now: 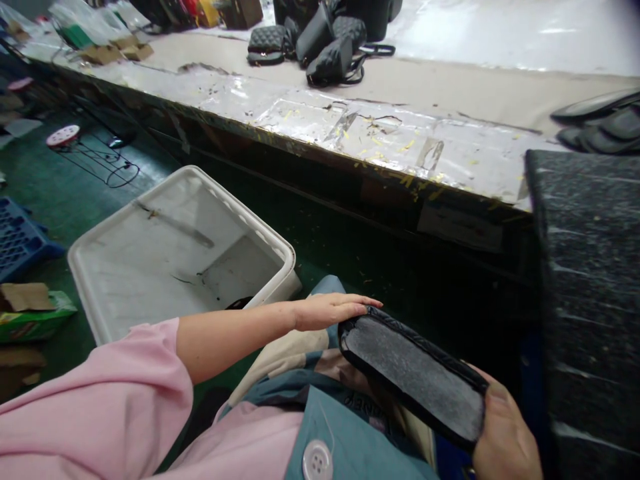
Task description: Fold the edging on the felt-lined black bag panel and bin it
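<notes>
Across my lap lies a long, narrow black bag piece (413,373), tilted down to the right, with a grey, felt-like face turned up toward me and a dark padded rim around it. My right hand (507,427) is closed around its near right end, fingers partly hidden behind it. At the far left end, my left hand (333,311) rests with straight fingers laid flat over the rim; its thumb is out of sight. The underside of the piece cannot be seen.
Left of my knees stands a white plastic bin (240,193) with a dark item inside. A long worktable (280,107) crosses ahead, bearing several black bags (330,53). A dark grey, felt-like surface (590,280) rises close on the right. A blue crate (25,233) and stool (63,136) stand left.
</notes>
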Demonstrator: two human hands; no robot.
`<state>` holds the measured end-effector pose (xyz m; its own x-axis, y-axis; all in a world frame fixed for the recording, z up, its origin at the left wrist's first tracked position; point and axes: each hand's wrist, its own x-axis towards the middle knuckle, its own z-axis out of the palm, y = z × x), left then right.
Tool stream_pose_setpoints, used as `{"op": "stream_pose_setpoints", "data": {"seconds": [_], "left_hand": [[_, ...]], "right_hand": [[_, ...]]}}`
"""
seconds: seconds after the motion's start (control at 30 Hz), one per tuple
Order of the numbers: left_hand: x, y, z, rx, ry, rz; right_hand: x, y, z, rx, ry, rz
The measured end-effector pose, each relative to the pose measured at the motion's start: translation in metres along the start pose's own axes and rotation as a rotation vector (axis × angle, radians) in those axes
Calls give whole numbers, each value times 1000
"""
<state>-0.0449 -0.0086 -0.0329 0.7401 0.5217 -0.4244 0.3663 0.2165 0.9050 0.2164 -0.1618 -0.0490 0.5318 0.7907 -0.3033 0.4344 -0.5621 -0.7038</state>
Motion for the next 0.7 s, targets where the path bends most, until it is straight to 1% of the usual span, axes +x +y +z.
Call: {"op": "stream_pose_setpoints", "data": {"seconds": [0.07, 0.17, 0.23, 0.27, 0.3, 0.33, 0.43, 0.47, 0.5, 0.57, 0.7], "left_hand": [[1, 4, 7, 108, 68, -13], [4, 7, 18, 279, 223, 21], [6, 5, 23, 330, 311, 37], [6, 3, 24, 293, 331, 33], [6, 0, 24, 199, 317, 21], [6, -3, 23, 45, 272, 4], [2, -14, 14, -549, 69, -37], [0, -16, 11, -692, 22, -50], [-1, -18, 9, -778, 8, -66], [-3, -17, 6, -811, 31, -103], [-5, -9, 5, -718, 74, -124]], "right_hand": [[0, 0, 1, 4, 5, -2], [3, 4, 1, -4, 8, -20], [5, 7, 1, -25, 12, -22], [5, 8, 1, -35, 11, -17], [5, 8, 0, -37, 6, -14], [5, 8, 0, -29, 0, -9], [4, 6, -1, 20, -27, 6], [4, 6, -1, 36, -36, 7], [4, 6, -1, 47, -43, 4], [6, 8, -1, 55, -50, -11], [8, 16, 0, 47, -48, -26]]}}
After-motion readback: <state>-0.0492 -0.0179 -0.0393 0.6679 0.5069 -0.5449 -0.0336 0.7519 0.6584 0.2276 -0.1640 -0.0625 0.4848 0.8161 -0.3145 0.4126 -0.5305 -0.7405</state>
